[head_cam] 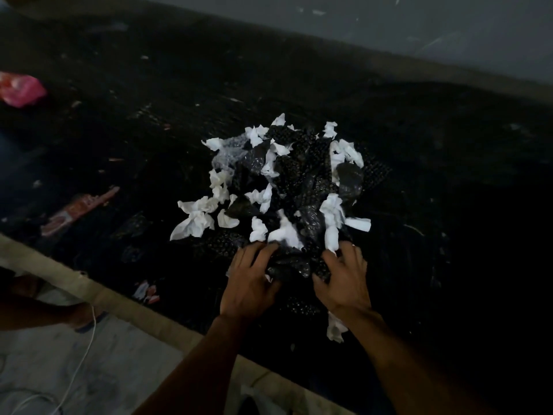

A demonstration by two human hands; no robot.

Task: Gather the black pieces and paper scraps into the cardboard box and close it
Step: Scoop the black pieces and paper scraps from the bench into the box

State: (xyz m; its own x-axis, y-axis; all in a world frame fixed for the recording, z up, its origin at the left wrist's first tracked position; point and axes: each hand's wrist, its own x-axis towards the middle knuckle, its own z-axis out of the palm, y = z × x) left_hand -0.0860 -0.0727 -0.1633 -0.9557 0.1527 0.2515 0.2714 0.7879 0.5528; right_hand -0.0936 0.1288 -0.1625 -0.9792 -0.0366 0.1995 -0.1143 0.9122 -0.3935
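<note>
One heap sits at the centre of the frame on a dark table [119,121]: roughly twenty crumpled white paper scraps [196,218] mixed with black pieces [311,163], too tangled to count. No box shows in this view. Two hands reach in from the bottom edge, palms down, fingers spread and curled on the heap's near edge, the left hand [250,281] and right hand [344,280] pressing black pieces between them, not closed around anything. A pink bag [21,88] lies at upper left.
</note>
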